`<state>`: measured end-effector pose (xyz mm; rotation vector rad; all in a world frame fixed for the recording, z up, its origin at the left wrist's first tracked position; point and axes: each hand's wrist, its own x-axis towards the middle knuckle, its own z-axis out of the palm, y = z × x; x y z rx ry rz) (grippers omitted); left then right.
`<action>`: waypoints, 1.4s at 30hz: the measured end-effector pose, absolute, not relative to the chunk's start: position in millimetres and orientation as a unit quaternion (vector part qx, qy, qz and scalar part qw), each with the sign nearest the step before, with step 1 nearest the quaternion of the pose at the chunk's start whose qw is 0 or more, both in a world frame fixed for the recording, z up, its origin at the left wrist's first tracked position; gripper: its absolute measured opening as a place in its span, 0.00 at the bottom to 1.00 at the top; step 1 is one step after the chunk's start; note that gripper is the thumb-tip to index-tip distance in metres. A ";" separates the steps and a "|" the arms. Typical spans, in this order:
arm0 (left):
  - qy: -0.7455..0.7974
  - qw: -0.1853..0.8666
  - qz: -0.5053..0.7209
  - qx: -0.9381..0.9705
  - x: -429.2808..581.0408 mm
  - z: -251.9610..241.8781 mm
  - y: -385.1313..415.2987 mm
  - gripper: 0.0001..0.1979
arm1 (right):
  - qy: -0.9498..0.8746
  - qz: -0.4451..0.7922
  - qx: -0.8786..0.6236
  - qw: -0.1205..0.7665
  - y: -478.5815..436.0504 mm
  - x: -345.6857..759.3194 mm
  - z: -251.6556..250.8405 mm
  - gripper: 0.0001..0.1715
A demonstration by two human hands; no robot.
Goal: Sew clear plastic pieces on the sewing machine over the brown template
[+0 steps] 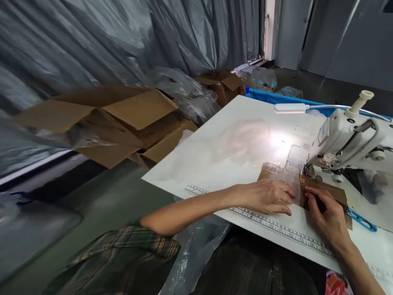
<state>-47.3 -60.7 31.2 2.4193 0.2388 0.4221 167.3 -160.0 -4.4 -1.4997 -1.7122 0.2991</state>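
Note:
My left hand lies palm down with its fingers stretched out over a clear plastic sheet and a brown flat piece. To its right, my right hand has thumb and forefinger pinched near the sheet's right edge; what is between the fingertips is too small to make out. Under and behind that hand a brown panel runs toward the machine. The sewing machine stands just beyond both hands, its presser foot near a small red mark. A blue-handled tool lies right of my right hand.
A printed ruler scale follows the near edge of the white table. A lamp glares on the tabletop. Open cardboard boxes and clear plastic bags stand beyond the table's left edge. A blue-edged bin borders the far side.

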 end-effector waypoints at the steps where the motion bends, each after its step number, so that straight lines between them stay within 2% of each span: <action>1: 0.088 0.324 0.162 0.928 -46.1 30.4 -59.0 0.08 | -0.663 0.128 -0.610 0.414 -159.9 168.0 -3.7 0.15; 6: 0.235 0.255 0.225 0.910 -51.1 30.1 -25.8 0.11 | -0.603 0.143 -0.666 0.416 -160.0 171.2 -0.2 0.16; 9: 0.289 0.208 0.236 0.904 -53.9 22.2 -14.2 0.12 | -0.640 0.113 -0.641 0.408 -160.3 168.8 2.0 0.15; 13: 0.297 0.164 0.200 0.919 -55.1 9.8 -16.2 0.15 | -0.772 0.039 -0.549 0.319 -161.5 163.0 3.4 0.16; 16: 0.327 0.121 0.184 0.919 -54.1 5.9 -22.2 0.19 | -0.804 0.027 -0.534 0.259 -162.5 161.6 3.1 0.18; 23: 0.313 0.068 0.228 0.919 -47.3 3.7 -30.5 0.13 | -0.802 0.018 -0.540 0.255 -162.9 161.1 0.8 0.19; 29: 0.280 0.076 0.260 0.921 -45.4 2.7 -31.4 0.13 | -0.803 0.014 -0.541 0.249 -162.4 160.8 0.0 0.20; 31: 0.270 0.110 0.280 0.915 -44.0 5.1 -33.1 0.11 | -0.804 0.019 -0.538 0.253 -162.8 161.4 -0.4 0.20; 33: 0.273 0.198 0.303 0.891 -42.5 9.1 -35.0 0.08 | -0.794 0.040 -0.541 0.275 -163.3 162.3 -0.9 0.19; 36: 0.293 0.432 0.296 0.800 -42.4 17.2 -36.5 0.07 | -0.742 0.102 -0.560 0.354 -163.1 165.2 -0.1 0.18; 39: 0.255 0.656 0.224 0.675 -44.8 26.8 -38.2 0.10 | -0.677 0.167 -0.581 0.420 -159.9 169.2 5.1 0.19; 42: 0.167 0.757 0.151 0.613 -44.9 37.7 -46.7 0.14 | -0.636 0.244 -0.588 0.437 -155.4 170.5 15.9 0.26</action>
